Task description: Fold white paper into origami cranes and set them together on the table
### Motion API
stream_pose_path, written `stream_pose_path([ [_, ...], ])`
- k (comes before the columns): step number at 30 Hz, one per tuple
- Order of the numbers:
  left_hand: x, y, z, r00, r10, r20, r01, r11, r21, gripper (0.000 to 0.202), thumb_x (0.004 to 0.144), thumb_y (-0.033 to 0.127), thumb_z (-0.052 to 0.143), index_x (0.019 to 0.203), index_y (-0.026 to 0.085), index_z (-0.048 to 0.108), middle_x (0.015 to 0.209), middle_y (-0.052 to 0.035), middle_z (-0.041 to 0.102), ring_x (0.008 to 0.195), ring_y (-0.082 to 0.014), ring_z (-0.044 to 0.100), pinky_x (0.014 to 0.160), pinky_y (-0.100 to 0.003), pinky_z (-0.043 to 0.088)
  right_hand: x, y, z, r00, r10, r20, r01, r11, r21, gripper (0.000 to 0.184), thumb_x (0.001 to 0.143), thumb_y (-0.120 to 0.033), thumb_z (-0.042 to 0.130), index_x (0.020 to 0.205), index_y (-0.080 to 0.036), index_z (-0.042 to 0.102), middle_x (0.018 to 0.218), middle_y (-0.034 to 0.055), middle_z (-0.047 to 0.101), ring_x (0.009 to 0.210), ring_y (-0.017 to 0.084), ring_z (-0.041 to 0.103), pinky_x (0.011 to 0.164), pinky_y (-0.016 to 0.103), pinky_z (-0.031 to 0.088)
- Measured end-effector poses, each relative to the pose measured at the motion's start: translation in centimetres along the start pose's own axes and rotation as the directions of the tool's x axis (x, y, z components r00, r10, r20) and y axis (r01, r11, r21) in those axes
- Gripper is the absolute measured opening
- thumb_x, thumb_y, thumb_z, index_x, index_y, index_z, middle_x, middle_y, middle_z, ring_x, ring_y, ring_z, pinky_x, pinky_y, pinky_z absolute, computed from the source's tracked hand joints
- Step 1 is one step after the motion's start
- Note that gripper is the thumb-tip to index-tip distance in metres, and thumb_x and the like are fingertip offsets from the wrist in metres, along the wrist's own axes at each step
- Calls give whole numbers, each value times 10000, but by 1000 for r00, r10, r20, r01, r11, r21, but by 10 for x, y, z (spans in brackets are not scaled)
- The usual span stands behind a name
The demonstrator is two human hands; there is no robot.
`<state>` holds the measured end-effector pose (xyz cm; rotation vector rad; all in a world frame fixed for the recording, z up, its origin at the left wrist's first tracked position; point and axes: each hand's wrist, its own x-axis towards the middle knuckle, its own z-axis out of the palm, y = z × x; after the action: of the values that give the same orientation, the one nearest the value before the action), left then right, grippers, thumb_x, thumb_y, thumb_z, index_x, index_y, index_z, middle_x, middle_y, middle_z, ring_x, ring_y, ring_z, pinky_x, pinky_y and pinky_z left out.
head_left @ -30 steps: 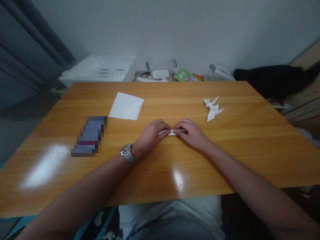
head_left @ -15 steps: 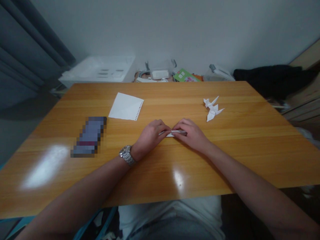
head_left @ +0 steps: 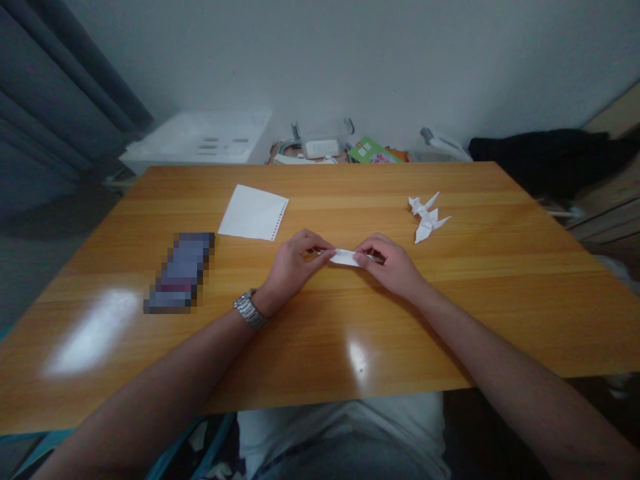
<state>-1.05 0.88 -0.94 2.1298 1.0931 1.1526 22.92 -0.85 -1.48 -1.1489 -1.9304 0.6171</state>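
My left hand (head_left: 293, 267) and my right hand (head_left: 393, 265) each pinch one end of a small folded white paper (head_left: 346, 257), held just above the middle of the wooden table (head_left: 320, 347). The fingers of both hands are curled round the paper's ends. A metal watch (head_left: 249, 309) sits on my left wrist. A flat white sheet with a perforated edge (head_left: 253, 213) lies to the far left of my hands. Two finished white paper cranes (head_left: 427, 217) rest on the table to the far right.
A blurred dark rectangular object (head_left: 181, 271) lies on the table's left part. Behind the table, against the wall, are a white box (head_left: 200, 141), a clear container (head_left: 321, 141), a green packet (head_left: 369, 151) and dark cloth (head_left: 540, 155). A grey curtain (head_left: 55, 113) hangs at left.
Both hands have lifted the folded paper slightly off the table and moved apart, so more of the paper now shows between them.
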Motion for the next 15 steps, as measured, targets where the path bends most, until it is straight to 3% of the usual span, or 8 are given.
stream_pose_path([
  [7,0,2,-1,999,14,29,-16,998,54,99,946,263,690,909,186,740,908,-36,682,861,-159,645,774,-296,520,0,-2,-4,999,-42,3,42,998,-37,104,953,-284,667,899,-206,710,896,51,676,844,200,625,744,332,473],
  [15,-1,12,0,965,182,189,-225,945,237,157,978,319,651,1021,188,726,983,-63,677,922,-201,616,835,-343,482,-1,-4,-6,987,-136,89,148,979,-141,154,971,-348,661,927,-213,722,927,66,675,917,229,620,812,370,476],
])
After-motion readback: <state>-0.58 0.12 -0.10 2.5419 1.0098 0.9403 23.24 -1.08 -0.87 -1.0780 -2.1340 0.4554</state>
